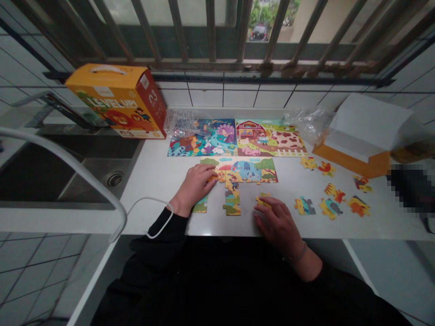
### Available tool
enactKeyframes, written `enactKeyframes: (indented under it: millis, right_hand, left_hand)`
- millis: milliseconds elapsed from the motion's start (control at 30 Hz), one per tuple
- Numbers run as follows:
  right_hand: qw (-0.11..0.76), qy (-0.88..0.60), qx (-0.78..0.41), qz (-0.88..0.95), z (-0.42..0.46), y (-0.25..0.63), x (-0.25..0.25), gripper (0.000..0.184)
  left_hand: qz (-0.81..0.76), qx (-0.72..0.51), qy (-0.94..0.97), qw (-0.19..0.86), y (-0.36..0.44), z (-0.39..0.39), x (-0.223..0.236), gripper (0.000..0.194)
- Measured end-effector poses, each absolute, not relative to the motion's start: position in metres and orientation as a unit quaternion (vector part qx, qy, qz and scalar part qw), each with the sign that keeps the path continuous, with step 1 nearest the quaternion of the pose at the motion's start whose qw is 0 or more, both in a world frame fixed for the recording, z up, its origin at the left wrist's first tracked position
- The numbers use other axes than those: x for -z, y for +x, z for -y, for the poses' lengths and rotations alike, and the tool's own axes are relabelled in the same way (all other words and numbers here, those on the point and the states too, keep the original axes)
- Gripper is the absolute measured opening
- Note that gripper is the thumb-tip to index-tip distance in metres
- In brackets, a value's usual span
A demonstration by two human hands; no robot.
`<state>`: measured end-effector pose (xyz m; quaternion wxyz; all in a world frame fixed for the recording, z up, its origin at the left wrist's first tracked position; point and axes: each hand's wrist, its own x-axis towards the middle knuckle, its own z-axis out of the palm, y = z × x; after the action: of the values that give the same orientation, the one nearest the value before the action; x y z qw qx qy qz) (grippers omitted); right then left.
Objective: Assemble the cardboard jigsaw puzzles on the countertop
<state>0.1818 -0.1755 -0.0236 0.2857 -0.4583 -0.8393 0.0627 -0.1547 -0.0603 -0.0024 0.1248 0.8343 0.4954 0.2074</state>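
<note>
A partly joined jigsaw puzzle point(247, 171) lies on the white counter, its top row showing a blue elephant. A column of joined pieces point(233, 199) hangs down from that row. My left hand point(199, 183) rests over the puzzle's left edge, fingers stretched out and touching the pieces. Below it, a green-edged piece point(200, 206) is partly covered by my wrist. My right hand point(278, 222) has its fingertips on a yellow puzzle piece point(263, 197), apart from the joined part. The fingers hide some of that piece.
Loose pieces point(305, 205) lie scattered to the right. Two picture sheets point(271, 138) lie behind the puzzle, with clear plastic wrap point(183, 123) over one. An orange box point(118, 102) stands back left by the sink point(102, 179); an open box point(356, 151) sits right. A white cable point(102, 185) crosses at left.
</note>
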Motion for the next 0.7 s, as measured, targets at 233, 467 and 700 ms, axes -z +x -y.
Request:
enactKeyframes:
  millis: [233, 467, 700]
  right_hand:
    - [0.284, -0.463, -0.062, 0.838, 0.176, 0.181, 0.022, 0.025]
    - [0.286, -0.468, -0.068, 0.833, 0.176, 0.179, 0.019, 0.022]
    - [0.291, -0.466, -0.066, 0.833, 0.176, 0.179, 0.019, 0.021]
  left_hand:
    - [-0.464, -0.192, 0.858, 0.113, -0.148, 0.063, 0.007, 0.032]
    - [-0.469, -0.174, 0.857, 0.128, -0.145, 0.064, 0.005, 0.034]
    - [-0.466, -0.129, 0.868, 0.115, -0.144, 0.07, 0.002, 0.039]
